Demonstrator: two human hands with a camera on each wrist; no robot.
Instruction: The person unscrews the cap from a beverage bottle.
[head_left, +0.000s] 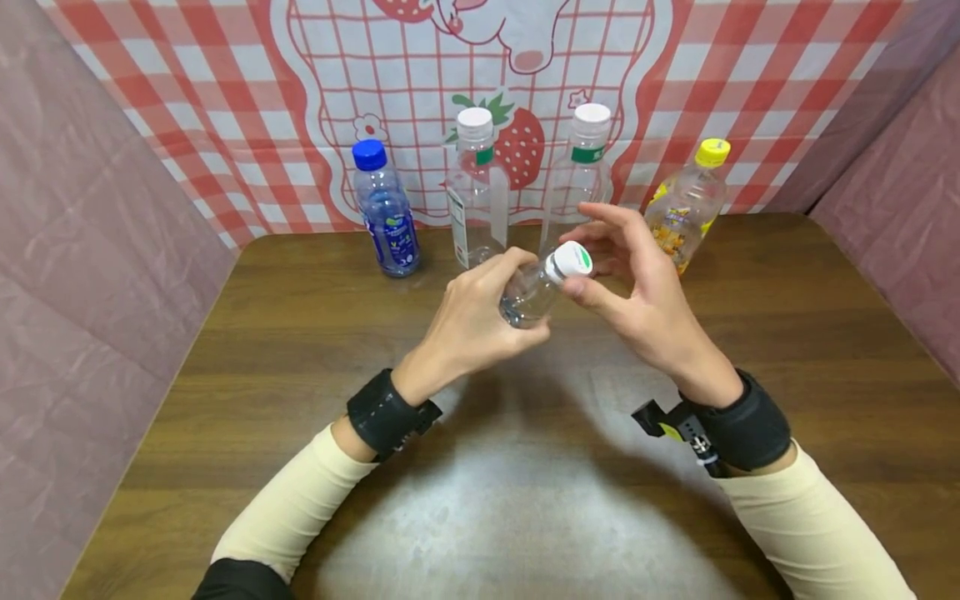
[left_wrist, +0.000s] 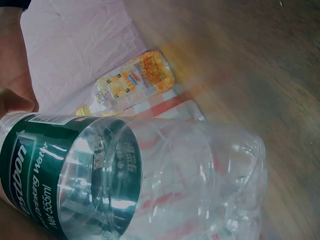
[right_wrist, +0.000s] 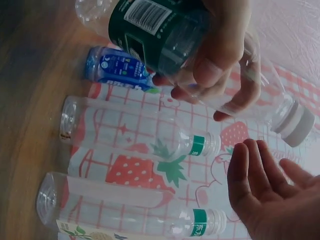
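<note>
Cream sleeves (head_left: 303, 500) are running in from the bottom of the head view over a brown wooden table (head_left: 277, 358). We are seeing the left hand (head_left: 472, 312) wrapping round a clear bottle (head_left: 528, 293), holding it tilted above the table, its white cap (head_left: 574, 259) pointing toward the right hand (head_left: 648, 304). Behind, we are noting four bottles standing in a row: a blue-capped bottle (head_left: 386, 218), one tall clear bottle (head_left: 477, 196), a second tall clear bottle (head_left: 574, 182) and a yellow-capped bottle (head_left: 686, 204) — all before a red-checked cloth (head_left: 247, 92).

Left wrist: we are finding the held bottle filling the foreground, its green label (left_wrist: 30, 172) reading "Net 555ml". The yellow-capped bottle is showing beyond.

Right wrist: we are observing the left hand's fingers curling round the held bottle. The right hand is hovering just beside the cap — a gap is showing there — with its fingers extending and gripping nothing.
</note>
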